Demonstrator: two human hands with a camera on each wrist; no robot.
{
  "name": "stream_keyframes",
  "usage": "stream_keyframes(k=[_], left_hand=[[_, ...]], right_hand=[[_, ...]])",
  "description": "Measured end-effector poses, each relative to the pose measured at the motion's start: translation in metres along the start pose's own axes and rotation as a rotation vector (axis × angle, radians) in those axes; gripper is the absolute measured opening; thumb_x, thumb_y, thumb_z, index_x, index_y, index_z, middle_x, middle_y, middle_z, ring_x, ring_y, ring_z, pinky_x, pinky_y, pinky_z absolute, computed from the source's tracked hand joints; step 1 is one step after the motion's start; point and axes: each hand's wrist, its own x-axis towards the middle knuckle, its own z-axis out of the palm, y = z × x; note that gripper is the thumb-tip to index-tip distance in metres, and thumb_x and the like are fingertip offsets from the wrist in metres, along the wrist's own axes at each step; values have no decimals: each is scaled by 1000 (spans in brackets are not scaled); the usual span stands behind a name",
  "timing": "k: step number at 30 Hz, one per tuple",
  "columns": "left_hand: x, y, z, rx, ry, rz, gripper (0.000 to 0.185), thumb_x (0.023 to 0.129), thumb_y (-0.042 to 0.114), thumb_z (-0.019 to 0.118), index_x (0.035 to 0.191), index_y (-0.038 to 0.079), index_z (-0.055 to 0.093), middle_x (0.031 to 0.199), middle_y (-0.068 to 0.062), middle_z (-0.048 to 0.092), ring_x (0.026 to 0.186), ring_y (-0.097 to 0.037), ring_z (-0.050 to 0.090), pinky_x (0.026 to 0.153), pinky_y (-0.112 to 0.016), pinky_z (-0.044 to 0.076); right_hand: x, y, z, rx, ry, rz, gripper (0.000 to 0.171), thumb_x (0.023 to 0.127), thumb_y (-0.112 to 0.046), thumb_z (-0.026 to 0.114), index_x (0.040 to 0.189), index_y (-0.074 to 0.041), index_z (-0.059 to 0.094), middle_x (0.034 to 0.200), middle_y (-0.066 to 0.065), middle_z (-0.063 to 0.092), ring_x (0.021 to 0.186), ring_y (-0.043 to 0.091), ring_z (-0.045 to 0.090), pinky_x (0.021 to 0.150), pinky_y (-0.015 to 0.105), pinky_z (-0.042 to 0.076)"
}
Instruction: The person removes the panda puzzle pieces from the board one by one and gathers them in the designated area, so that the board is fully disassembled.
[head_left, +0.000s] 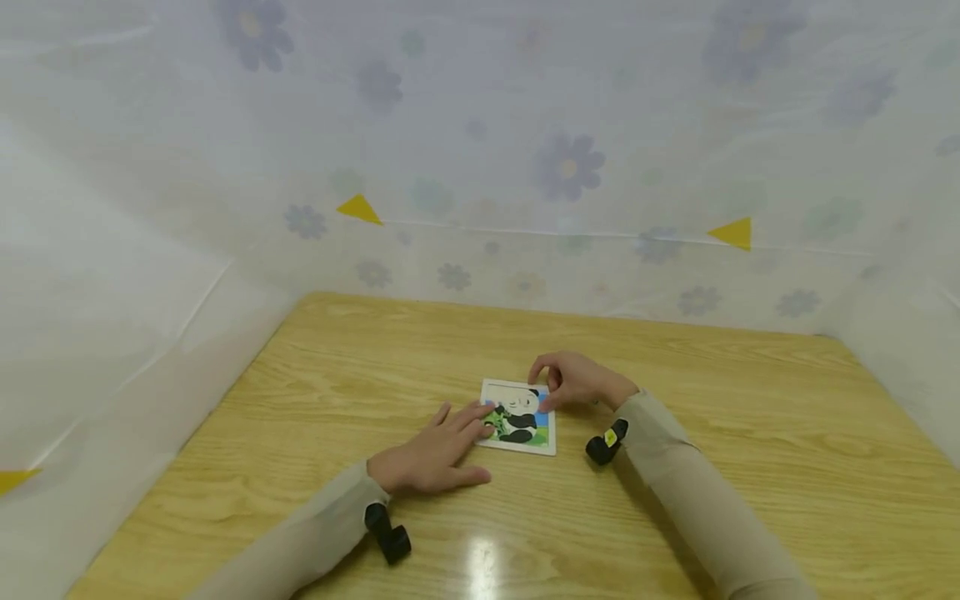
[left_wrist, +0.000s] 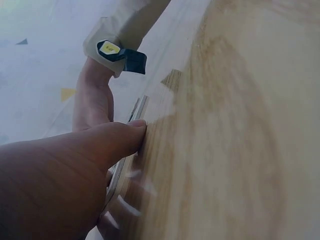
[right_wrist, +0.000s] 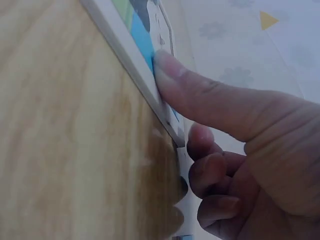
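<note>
Has the panda board (head_left: 521, 425) flat on the table (head_left: 540, 525), between both hands. Spreads the left hand (head_left: 435, 457) wide, with nearly straight fingers on the board's left side and with the thumb held apart from it. Touches the board's right side with the thumb of the right hand (head_left: 581, 379), curling the other fingers loosely by the far right corner, leaving a gap to the thumb. Wears a black camera (head_left: 388, 535) at each cuff.
</note>
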Motion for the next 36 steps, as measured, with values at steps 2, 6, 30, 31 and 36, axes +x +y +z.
stream_keyframes(k=[2,6,30,31,36], left_hand=[[0,0,0,3,-1,-2,63,96,51,50,143,11,40,162,-5,11,149,-27,6,116,-59,3],[0,2,-1,0,-12,-7,63,96,51,49,144,12,40,162,-4,10,150,-26,5,116,-58,3],[0,1,-1,-8,-8,8,64,96,51,50,143,9,41,162,-7,10,149,-28,6,115,-59,3],[-1,1,-1,-13,-8,9,64,96,51,50,143,9,41,162,-7,10,149,-28,7,115,-59,3],[0,0,0,-14,0,10,63,96,49,51,143,8,41,162,-7,11,149,-28,7,115,-59,4]], right_hand=[[2,-2,-3,0,-29,-13,35,77,-19,82,106,-11,65,71,-2,57,60,10,49,59,24,43],[6,-5,-7,-2,-75,-61,34,76,-17,82,105,-11,66,74,-1,57,63,9,49,62,24,44],[21,-12,-18,40,-288,-66,24,80,-11,78,99,-7,64,67,0,50,58,9,41,61,24,39],[22,-13,-17,44,-296,-66,24,80,-10,78,99,-6,64,66,-1,49,57,9,40,60,24,39],[24,-15,-17,49,-309,-84,23,80,-6,77,98,-4,62,61,-3,40,53,9,31,59,23,34]])
